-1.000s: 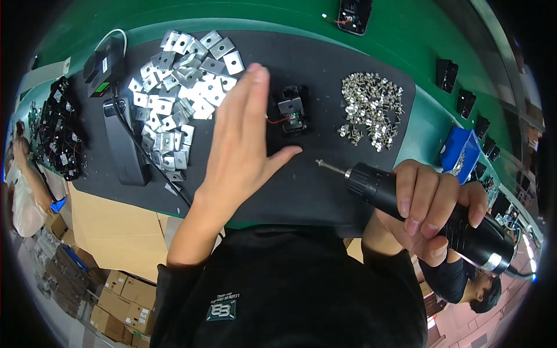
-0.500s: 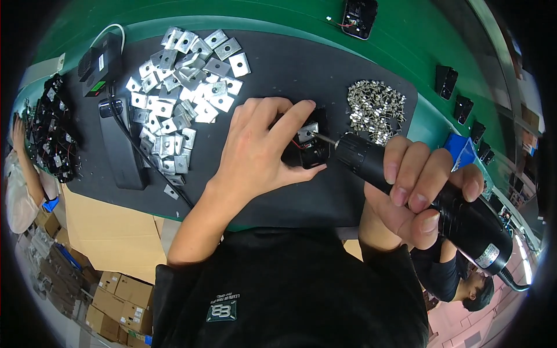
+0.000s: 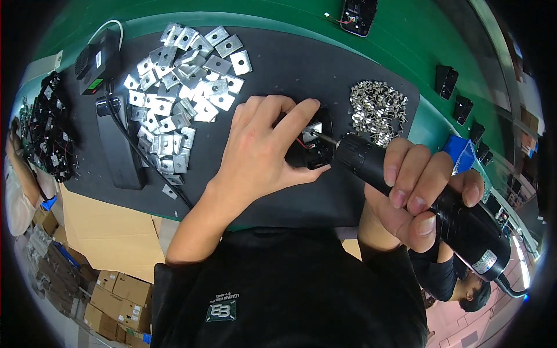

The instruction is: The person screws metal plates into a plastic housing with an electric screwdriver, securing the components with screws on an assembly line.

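My left hand (image 3: 261, 142) is closed around a small black plastic housing (image 3: 301, 158), holding it down on the dark mat. Inside the housing sits a silver metal plate (image 3: 314, 130), with a thin red wire beside it. A black electric screwdriver (image 3: 362, 156) lies in the grip of my right hand (image 3: 420, 188), fingers wrapped round its body. Its bit points left into the housing and meets the metal plate; the screw head under the tip is too small to make out. My left fingers hide much of the housing.
Bent silver plates with holes (image 3: 174, 87) lie heaped left of my hand. Small silver screws (image 3: 378, 110) form a pile on the right. A black power unit (image 3: 98, 61), a long black case (image 3: 120, 145) and black housings (image 3: 55, 130) stand left. Another person's arm (image 3: 23, 174) reaches in there.
Both hands stay in nearly the same place, with the screwdriver bit still at the plate. The other person's hand at the far left has shifted slightly.
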Action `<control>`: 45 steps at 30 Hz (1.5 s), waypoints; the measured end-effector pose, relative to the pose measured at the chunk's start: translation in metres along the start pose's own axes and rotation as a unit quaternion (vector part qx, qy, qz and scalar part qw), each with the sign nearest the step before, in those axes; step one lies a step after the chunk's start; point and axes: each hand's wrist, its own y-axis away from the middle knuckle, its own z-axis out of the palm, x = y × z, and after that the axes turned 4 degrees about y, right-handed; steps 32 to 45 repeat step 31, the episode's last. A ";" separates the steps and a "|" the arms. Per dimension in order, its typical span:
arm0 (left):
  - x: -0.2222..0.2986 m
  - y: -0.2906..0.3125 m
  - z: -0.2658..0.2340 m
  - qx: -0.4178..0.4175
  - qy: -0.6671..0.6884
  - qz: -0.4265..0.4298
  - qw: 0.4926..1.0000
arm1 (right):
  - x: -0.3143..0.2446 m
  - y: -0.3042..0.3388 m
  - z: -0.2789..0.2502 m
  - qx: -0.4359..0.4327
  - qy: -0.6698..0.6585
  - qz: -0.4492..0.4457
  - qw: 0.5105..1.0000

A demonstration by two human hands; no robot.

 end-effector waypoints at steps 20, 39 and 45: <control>-0.009 -0.002 0.006 0.043 0.074 0.070 0.994 | 0.015 -0.042 -0.004 -0.169 -0.004 0.090 0.981; -0.010 0.001 0.001 0.026 0.056 0.067 0.996 | 0.011 -0.038 0.010 -0.101 -0.027 0.004 0.995; -0.010 0.001 0.001 0.026 0.056 0.067 0.996 | 0.011 -0.038 0.010 -0.101 -0.027 0.004 0.995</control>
